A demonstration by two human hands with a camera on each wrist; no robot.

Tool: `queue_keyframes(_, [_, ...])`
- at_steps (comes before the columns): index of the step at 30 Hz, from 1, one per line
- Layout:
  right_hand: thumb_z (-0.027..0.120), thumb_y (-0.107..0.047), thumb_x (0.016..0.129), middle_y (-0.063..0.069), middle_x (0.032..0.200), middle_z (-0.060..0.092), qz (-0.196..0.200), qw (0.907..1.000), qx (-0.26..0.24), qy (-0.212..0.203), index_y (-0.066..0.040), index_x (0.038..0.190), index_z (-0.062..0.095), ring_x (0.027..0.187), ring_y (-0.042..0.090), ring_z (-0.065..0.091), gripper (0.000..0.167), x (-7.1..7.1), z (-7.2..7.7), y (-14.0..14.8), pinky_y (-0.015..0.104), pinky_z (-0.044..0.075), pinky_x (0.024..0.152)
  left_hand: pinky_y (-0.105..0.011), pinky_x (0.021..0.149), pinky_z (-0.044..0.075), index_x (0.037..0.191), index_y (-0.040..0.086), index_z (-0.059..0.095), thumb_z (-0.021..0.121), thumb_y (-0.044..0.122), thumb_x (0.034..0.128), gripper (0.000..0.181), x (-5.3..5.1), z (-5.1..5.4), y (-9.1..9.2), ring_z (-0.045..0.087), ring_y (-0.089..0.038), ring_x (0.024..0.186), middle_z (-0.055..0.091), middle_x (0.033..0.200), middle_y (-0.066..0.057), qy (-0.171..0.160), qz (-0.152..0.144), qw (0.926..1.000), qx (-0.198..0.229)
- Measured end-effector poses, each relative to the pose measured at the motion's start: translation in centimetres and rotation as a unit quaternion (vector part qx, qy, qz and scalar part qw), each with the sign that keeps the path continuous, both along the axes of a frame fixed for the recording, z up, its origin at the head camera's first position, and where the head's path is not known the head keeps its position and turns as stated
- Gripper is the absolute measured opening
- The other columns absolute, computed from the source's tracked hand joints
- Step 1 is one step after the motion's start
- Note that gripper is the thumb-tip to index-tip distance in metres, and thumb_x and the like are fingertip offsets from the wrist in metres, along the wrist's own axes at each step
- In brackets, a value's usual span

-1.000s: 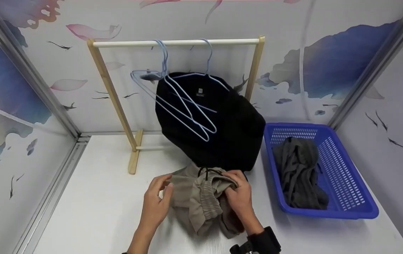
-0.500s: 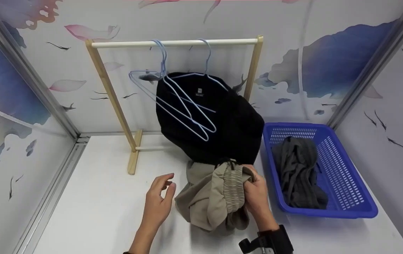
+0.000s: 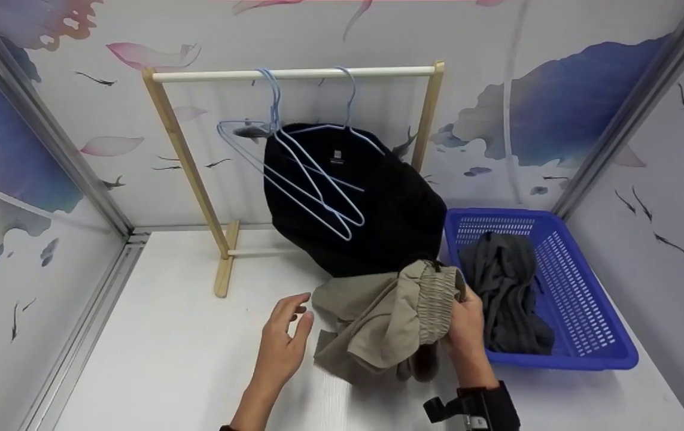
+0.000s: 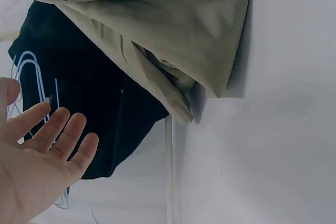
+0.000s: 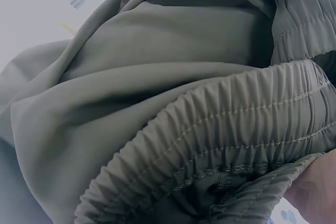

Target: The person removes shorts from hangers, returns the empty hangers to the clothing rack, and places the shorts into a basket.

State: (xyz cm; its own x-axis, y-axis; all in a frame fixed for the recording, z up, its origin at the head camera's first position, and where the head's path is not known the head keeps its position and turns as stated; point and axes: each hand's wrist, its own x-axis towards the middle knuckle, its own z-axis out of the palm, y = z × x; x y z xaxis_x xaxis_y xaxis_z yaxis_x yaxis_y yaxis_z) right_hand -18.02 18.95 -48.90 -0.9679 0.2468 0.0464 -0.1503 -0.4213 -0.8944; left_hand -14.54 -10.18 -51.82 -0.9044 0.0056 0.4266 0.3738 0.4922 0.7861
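Khaki drawstring shorts (image 3: 386, 323) hang from my right hand (image 3: 466, 323), which grips them at the gathered elastic waistband (image 5: 231, 114). Their legs spread leftward over the table. My left hand (image 3: 283, 341) is just left of the shorts, apart from them, fingers loosely bent with nothing in them. In the left wrist view the palm of that hand (image 4: 47, 156) shows beside the shorts (image 4: 173, 30). Behind them a black garment (image 3: 377, 209) hangs on a light blue hanger (image 3: 350, 108); several bare blue hangers (image 3: 318, 185) hang in front of it.
A rack with wooden legs (image 3: 186, 161) and a white bar (image 3: 210, 76) stands at the back of the white table (image 3: 156, 335). To the right a blue basket (image 3: 587, 311) contains a dark grey garment (image 3: 506, 293), close to my right hand. Printed panels (image 3: 557, 108) enclose the table.
My right hand has moved right and carried the shorts toward the basket. The left hand, beside the shorts' edge a second ago, has come apart from it and shifted slightly right.
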Motion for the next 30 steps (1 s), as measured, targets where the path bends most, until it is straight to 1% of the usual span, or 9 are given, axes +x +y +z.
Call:
queue_keyframes(4, [0.058,0.002,0.102,0.001,0.075,0.063,-0.028,0.9994,-0.021,-0.01,-0.009,0.092,0.07,0.065,0.01,0.06,0.019,-0.2,0.7,0.7,0.023,0.052,0.059,-0.042,0.096,0.052,0.136,0.002,0.062,0.058,0.016,0.1061,0.033,0.2,0.1,0.7,0.064,-0.026,0.114,0.063,0.132,-0.01,0.0,-0.017,0.9998,-0.006])
queue_keyframes(5, [0.057,0.002,0.103,0.001,0.076,0.064,-0.036,0.999,-0.02,-0.014,-0.01,0.092,0.071,0.065,0.01,0.061,0.022,-0.2,0.9,0.9,0.023,0.053,0.059,-0.042,0.097,0.052,0.136,0.002,0.062,0.058,0.016,0.1061,0.034,0.2,0.1,0.8,0.064,-0.026,0.114,0.063,0.133,-0.009,-0.002,-0.022,0.9997,-0.006])
queue_keyframes(9, [0.056,0.0,0.104,0.004,0.087,0.072,-0.062,0.9956,-0.065,-0.025,-0.014,0.099,0.077,0.076,0.013,0.068,0.025,-0.3,1.7,1.9,0.024,0.057,0.068,-0.041,0.098,0.051,0.137,0.001,0.061,0.058,0.018,0.1066,0.035,0.3,0.2,1.4,0.063,-0.026,0.115,0.062,0.134,-0.008,-0.006,-0.035,0.9993,-0.007])
queue_keyframes(11, [0.058,-0.002,0.104,0.004,0.086,0.072,-0.079,0.9939,-0.073,-0.025,-0.014,0.099,0.078,0.074,0.012,0.068,0.024,-0.5,2.1,2.4,0.024,0.057,0.066,-0.041,0.099,0.051,0.137,0.001,0.061,0.057,0.019,0.1071,0.035,0.4,0.2,1.6,0.062,-0.025,0.116,0.062,0.135,-0.007,-0.007,-0.039,0.9992,-0.008])
queue_keyframes(12, [0.059,-0.002,0.103,0.005,0.087,0.073,-0.084,0.9922,-0.089,-0.021,-0.012,0.099,0.078,0.075,0.013,0.068,0.022,-0.6,2.3,2.6,0.025,0.057,0.067,-0.041,0.098,0.051,0.137,0.001,0.061,0.057,0.019,0.1071,0.035,0.4,0.2,1.7,0.063,-0.025,0.115,0.062,0.134,-0.007,-0.005,-0.04,0.9992,-0.007])
queue_keyframes(15, [0.061,-0.001,0.102,0.007,0.088,0.073,-0.102,0.9885,-0.112,-0.006,-0.009,0.099,0.078,0.076,0.015,0.07,0.018,-0.9,2.8,3.2,0.026,0.059,0.067,-0.042,0.098,0.052,0.138,0.003,0.061,0.057,0.017,0.1069,0.035,0.3,0.3,2.0,0.063,-0.024,0.115,0.062,0.134,-0.006,-0.003,-0.044,0.999,-0.007])
queue_keyframes(19, [0.063,0.002,0.1,0.009,0.094,0.075,-0.119,0.9828,-0.141,0.012,-0.007,0.105,0.078,0.084,0.017,0.073,0.018,-1.2,3.2,4.0,0.027,0.06,0.073,-0.043,0.099,0.052,0.139,0.005,0.061,0.057,0.016,0.1067,0.034,0.3,0.2,2.4,0.063,-0.025,0.116,0.062,0.134,-0.006,-0.003,-0.049,0.9988,-0.005])
queue_keyframes(25, [0.067,-0.001,0.099,0.011,0.091,0.074,-0.14,0.9786,-0.147,0.03,-0.004,0.107,0.077,0.079,0.018,0.073,0.014,-1.4,3.3,5.4,0.026,0.06,0.069,-0.043,0.1,0.051,0.139,0.007,0.061,0.055,0.023,0.1084,0.036,0.2,0.3,2.7,0.062,-0.021,0.117,0.062,0.136,-0.005,-0.014,-0.046,0.9988,-0.01])
queue_keyframes(30, [0.069,0.001,0.096,0.012,0.09,0.073,-0.166,0.9688,-0.176,0.051,-0.001,0.104,0.076,0.077,0.019,0.072,0.01,-1.6,3.4,6.7,0.027,0.06,0.066,-0.042,0.101,0.051,0.14,0.007,0.06,0.054,0.025,0.1089,0.036,0.1,0.3,2.7,0.062,-0.021,0.118,0.061,0.136,-0.006,-0.019,-0.046,0.9987,-0.011])
